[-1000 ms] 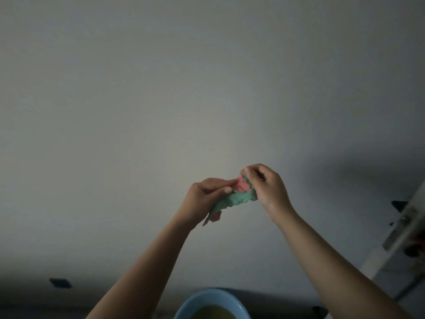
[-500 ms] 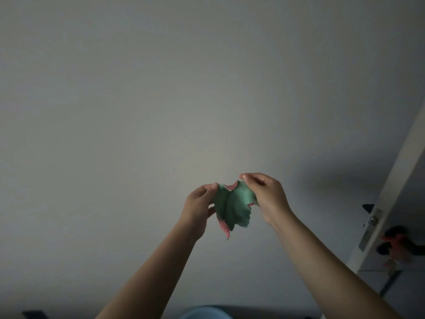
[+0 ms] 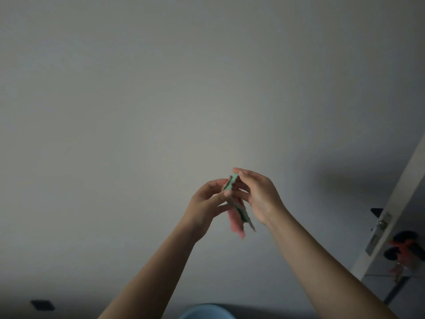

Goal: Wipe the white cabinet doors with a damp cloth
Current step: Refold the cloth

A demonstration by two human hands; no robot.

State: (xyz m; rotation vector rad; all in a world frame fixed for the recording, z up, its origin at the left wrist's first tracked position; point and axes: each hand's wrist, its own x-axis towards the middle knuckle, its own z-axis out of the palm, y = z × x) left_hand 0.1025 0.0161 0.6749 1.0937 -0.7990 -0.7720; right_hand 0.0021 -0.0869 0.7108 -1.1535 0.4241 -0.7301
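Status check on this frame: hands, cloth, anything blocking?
Left hand and right hand both grip the green-and-pink cloth, folded, held up in midair. Pale surface behind, untouched. Nothing blocking.

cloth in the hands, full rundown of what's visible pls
The cloth is small and soft-looking, green on one side and pink on the other, with wavy edges. It is folded or bunched edge-on to the camera, held in the air in front of a plain pale surface, touching nothing else. The left hand pinches its upper part between thumb and fingers; the right hand grips its top edge from the other side. The lower end hangs free. Dampness cannot be told.
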